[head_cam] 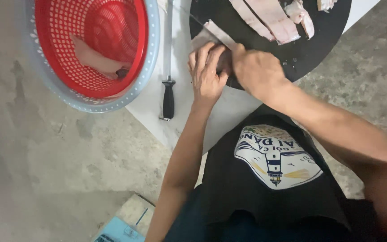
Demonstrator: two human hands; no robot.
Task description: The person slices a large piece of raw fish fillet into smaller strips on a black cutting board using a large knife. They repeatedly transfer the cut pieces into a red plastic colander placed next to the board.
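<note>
Fingers: left hand (207, 74) lies flat with fingers (201, 58) spread and pressed on a pale slab of meat (211, 33); they pin it and do not curl round it.
Right hand: right hand (256, 71) is closed in a fist just beside the left, gripping what looks like a knife handle, though the handle itself is hidden.
Blade: knife blade (193, 17) is only a thin blurred line running up and left from the hands, over the meat.
Meat: at the near left edge of the round black cutting board (310, 49), under the left hand.
Cut pieces: long pale strips (269, 18) lie farther back on the board, apart from the hands.
Doing it well: in my judgement, fingertips should sit tucked back from the blade line and the slab be held firmly so it cannot slide.
Counter: white counter (157, 107) carries the board, a black-handled sharpening steel (168, 76) left of the hands, and a red strainer (90, 45) nested in a pale blue basin (146, 74), with one pale piece inside.
</note>
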